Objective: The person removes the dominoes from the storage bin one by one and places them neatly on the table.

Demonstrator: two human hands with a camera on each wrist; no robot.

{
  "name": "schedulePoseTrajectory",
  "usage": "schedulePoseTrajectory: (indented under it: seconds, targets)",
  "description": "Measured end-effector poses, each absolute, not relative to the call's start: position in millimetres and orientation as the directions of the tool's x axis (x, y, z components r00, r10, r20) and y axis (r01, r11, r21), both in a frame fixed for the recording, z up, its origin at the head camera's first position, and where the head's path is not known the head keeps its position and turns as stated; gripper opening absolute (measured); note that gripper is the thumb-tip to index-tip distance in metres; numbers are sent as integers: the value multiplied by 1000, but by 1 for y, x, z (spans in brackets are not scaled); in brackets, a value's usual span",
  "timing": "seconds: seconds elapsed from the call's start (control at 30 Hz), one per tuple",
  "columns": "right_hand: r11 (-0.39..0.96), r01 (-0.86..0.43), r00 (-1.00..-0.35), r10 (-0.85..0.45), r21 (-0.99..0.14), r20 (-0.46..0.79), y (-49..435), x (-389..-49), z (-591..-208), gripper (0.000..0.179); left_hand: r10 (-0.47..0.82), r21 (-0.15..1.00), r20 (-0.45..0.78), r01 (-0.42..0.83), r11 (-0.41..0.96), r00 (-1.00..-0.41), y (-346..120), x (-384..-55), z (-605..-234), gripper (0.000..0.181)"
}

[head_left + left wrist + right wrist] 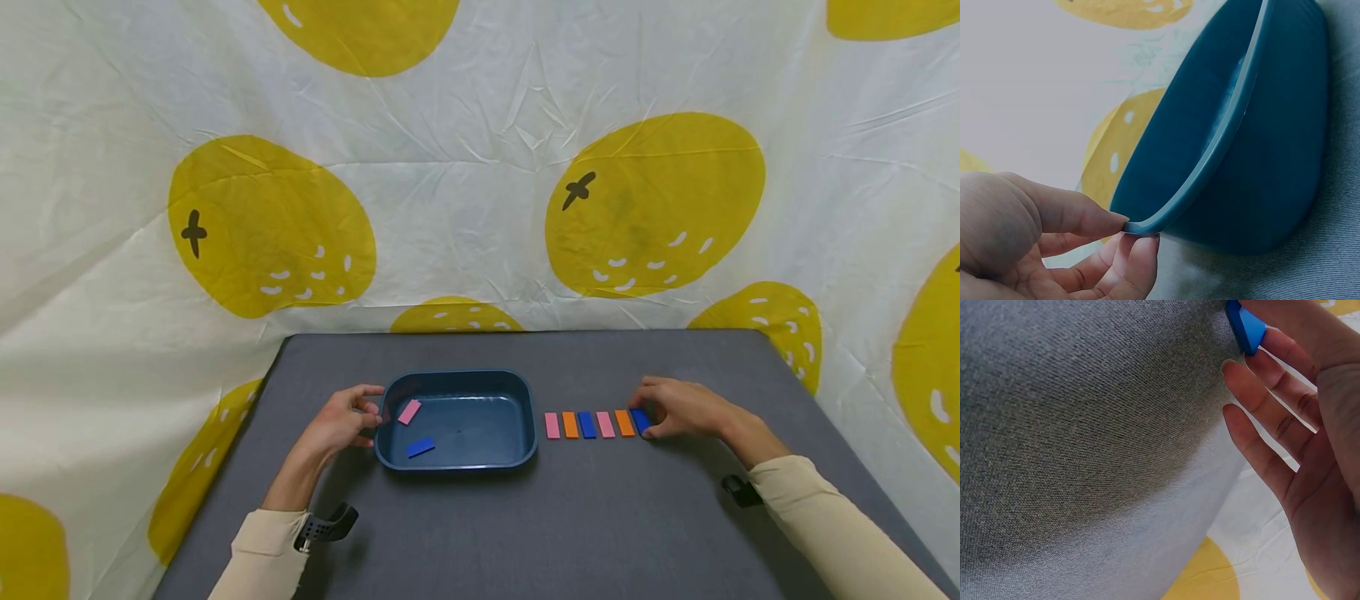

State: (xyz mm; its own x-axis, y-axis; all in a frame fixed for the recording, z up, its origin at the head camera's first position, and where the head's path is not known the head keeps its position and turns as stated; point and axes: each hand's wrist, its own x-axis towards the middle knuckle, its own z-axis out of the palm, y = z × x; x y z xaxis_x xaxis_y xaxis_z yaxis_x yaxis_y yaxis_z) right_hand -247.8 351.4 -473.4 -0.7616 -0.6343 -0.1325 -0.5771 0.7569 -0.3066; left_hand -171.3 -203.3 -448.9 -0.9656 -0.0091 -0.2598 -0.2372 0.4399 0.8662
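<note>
My left hand (339,427) pinches the left rim of a dark blue plastic tub (461,466), thumb above and fingers below in the left wrist view. Inside the tub lie a pink tile (409,412) and a blue tile (421,447). To the right of it, several small tiles stand in a row: pink (552,426), orange (571,425), blue (587,425), pink (605,424) and orange (625,423). At the row's right end my right hand (688,410) holds another blue tile (641,422) between thumb and fingers, slightly tilted and partly hidden by the hand.
Everything rests on a table with a grey cloth (555,525). Behind and beside it hangs a white curtain (465,217) printed with yellow fruit. Dark bands (327,525) are on both wrists.
</note>
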Motion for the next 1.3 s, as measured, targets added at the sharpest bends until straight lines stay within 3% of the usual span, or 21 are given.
schedulePoseTrajectory:
  seconds: [0.7,1.3]
  targets:
    - [747,-620,-739,-658,-240,-141,338,-252,-450,36,-7,859,-268,-242,452,-963,-205,-173,-449,46]
    - [693,-685,-698,-713,-224,-73,276,-259,-417,32,-3,865,-279,-253,434,-960,-204,-173,-447,46]
